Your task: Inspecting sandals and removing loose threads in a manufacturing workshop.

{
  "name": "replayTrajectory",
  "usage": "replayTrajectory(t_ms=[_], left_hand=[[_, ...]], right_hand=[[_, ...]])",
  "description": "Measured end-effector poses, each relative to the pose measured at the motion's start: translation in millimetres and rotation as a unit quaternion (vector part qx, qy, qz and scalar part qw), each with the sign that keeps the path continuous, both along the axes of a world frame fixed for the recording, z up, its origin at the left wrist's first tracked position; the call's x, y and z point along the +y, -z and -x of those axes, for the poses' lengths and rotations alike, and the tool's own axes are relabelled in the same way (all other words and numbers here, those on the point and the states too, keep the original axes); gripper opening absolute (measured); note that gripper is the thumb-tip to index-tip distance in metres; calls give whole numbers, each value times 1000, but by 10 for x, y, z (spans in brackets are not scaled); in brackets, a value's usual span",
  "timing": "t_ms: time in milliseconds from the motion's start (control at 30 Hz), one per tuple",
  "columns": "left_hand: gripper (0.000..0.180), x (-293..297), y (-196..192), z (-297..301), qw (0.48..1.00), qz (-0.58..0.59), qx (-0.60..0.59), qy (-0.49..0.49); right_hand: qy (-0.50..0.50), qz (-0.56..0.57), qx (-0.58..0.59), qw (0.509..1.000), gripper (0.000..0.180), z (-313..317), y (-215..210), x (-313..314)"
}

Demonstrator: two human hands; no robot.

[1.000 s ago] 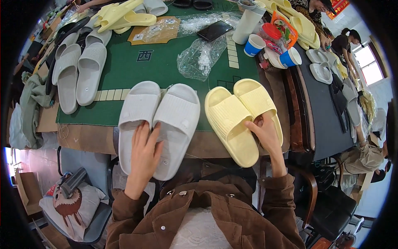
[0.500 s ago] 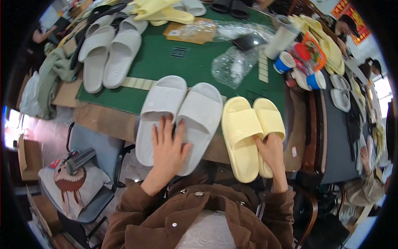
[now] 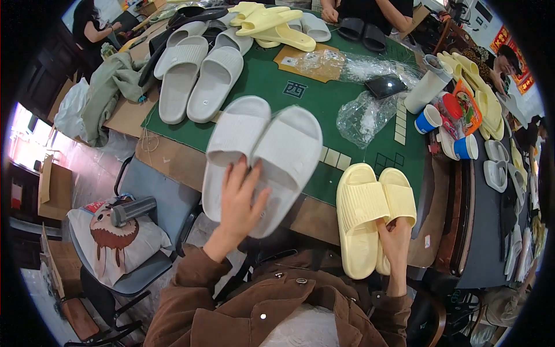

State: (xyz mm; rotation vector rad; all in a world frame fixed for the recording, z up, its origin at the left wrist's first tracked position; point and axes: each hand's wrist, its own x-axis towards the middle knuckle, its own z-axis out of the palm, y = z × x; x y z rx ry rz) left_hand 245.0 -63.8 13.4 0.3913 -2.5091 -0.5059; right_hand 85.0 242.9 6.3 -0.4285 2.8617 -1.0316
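A pair of light grey slide sandals [image 3: 287,141] is side by side in front of me, toes pointing away and heels past the table's near edge. My left hand [image 3: 237,199] grips their adjoining inner edges, fingers tucked toward the strap openings and thumb over the right sandal's footbed. To the right, a smaller pale yellow pair of slide sandals [image 3: 363,202] also overhangs the edge. My right hand [image 3: 397,243] is closed on this pair, its thumb between the two and its fingers partly hidden under the right sandal's strap.
The green-topped table [image 3: 263,84] holds more grey sandals [image 3: 214,81], yellow sandals [image 3: 274,26], black sandals [image 3: 363,33], clear plastic wrap [image 3: 365,118], a phone [image 3: 386,86], a white tumbler [image 3: 428,87] and paper cups [image 3: 429,119]. A chair [image 3: 156,179] bears a bag [image 3: 118,240]. People are nearby.
The view has swung left, so the table appears farther right. Both hands still have the sandals; the grey pair has shifted left and away across the table, the yellow pair slightly toward me.
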Motion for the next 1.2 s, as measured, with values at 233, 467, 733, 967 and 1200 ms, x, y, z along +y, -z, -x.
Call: replayTrajectory(t_ms=[233, 467, 733, 967, 1200], left_hand=[[42, -1077, -263, 496, 982, 105, 130, -83], [46, -2276, -180, 1002, 964, 139, 138, -179], [55, -2633, -172, 1395, 933, 260, 18, -247], [56, -2855, -446, 1695, 935, 216, -53, -275], [58, -3134, -666, 1890, 933, 136, -103, -316]], right_hand=[[7, 7, 1, 1000, 32, -7, 11, 1], [8, -18, 4, 1000, 30, -34, 29, -32], [8, -23, 28, 999, 29, -18, 66, 0], [15, -15, 34, 999, 31, -31, 44, -26], [17, -32, 28, 999, 32, -58, 35, -24]])
